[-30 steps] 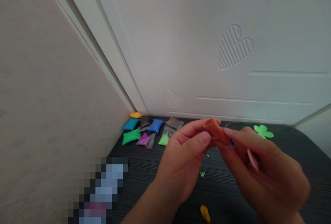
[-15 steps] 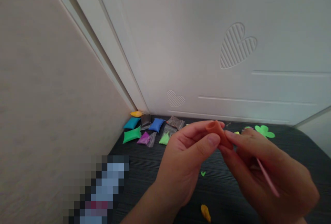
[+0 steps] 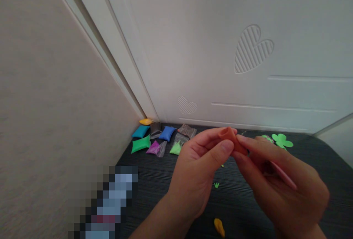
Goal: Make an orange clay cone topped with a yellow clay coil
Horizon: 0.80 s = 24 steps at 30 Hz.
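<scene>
A hollow, orange-brown piece of modelling clay (image 3: 238, 145), rolled like a small cup or cone, is held above the dark table. My left hand (image 3: 194, 169) closes on its left side, thumb in front and fingers behind, with the opening tipped up to the left. My right hand (image 3: 292, 191) pinches the clay's lower right end between thumb and forefinger. A thin pink stick (image 3: 285, 176) also lies in the right hand; its front end is hidden by the fingers.
Packets of coloured clay, such as the blue packet (image 3: 167, 133) and green packet (image 3: 141, 144), lie at the back left of the dark table (image 3: 154, 184). A green flower shape (image 3: 282, 140) rests at back right. Nearer are a tiny green piece (image 3: 216, 185) and yellow lump (image 3: 219, 227).
Both hands and the clay have shifted slightly right since one second ago. The pink stick swung outward, then back closer against my right hand. Both hands keep hold of the clay.
</scene>
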### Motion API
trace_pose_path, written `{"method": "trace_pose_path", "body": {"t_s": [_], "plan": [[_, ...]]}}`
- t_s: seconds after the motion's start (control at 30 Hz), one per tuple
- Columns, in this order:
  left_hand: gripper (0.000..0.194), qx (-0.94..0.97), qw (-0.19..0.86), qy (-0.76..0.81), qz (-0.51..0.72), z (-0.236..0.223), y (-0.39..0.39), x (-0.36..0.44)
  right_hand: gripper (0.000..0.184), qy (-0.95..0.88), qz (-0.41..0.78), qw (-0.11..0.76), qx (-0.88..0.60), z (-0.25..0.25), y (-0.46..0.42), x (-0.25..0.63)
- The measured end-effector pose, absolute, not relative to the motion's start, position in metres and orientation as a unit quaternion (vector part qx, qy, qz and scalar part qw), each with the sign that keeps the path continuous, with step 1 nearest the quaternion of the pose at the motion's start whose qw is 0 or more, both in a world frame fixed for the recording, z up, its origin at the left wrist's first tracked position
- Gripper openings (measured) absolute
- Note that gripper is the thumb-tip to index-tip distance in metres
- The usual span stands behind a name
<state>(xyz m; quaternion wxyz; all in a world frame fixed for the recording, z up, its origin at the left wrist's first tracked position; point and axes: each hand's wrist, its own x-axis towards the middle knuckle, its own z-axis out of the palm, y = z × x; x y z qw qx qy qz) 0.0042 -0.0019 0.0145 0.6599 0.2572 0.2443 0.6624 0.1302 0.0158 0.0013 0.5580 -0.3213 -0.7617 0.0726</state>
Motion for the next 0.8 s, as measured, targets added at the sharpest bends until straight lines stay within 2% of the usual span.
{"method": "trace_pose_path", "body": {"t_s": [0.17,0.3,0.57,0.8], "plan": [[0.014,0.266,0.650,0.223,0.676,0.014,-0.003,0.004,0.037,-0.731,0.057,0.582,-0.352,-0.003,0.014,0.127],[0.017,0.272,0.658,0.203,0.672,0.014,-0.004,0.004,0.039,-0.731,0.049,0.601,-0.321,-0.006,0.018,0.127],[0.016,0.273,0.649,0.219,0.675,0.016,-0.002,0.004,0.038,-0.795,0.059,0.542,-0.266,-0.001,0.025,0.133],[0.020,0.295,0.655,0.188,0.670,0.014,-0.003,0.004,0.030,-0.720,0.115,0.603,-0.324,-0.005,0.017,0.130]]}}
